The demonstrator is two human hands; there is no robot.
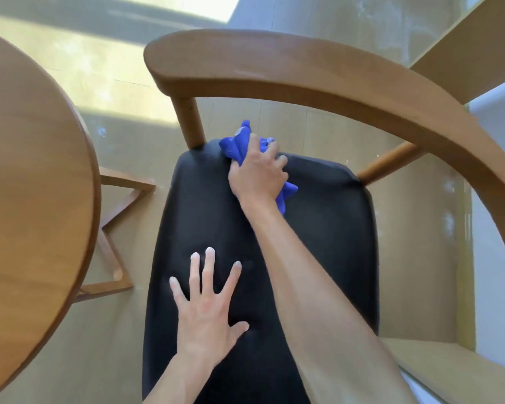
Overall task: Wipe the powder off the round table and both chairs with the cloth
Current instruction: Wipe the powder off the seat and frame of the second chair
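Left hand (207, 310) splayed flat, bracing seat (333, 243) | right hand (257, 173) clutches cloth (235, 145), scrubbing 12 o'clock edge

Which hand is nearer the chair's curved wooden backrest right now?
Right. The right hand grips the cloth at the seat's rear edge, just below the backrest; the left hand lies flat mid-seat, farther away.

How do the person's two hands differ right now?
The left hand lies flat with fingers spread on the black padded chair seat, holding nothing. The right hand reaches farther back and grips the crumpled blue cloth against the seat's rear edge. Both touch the same seat.
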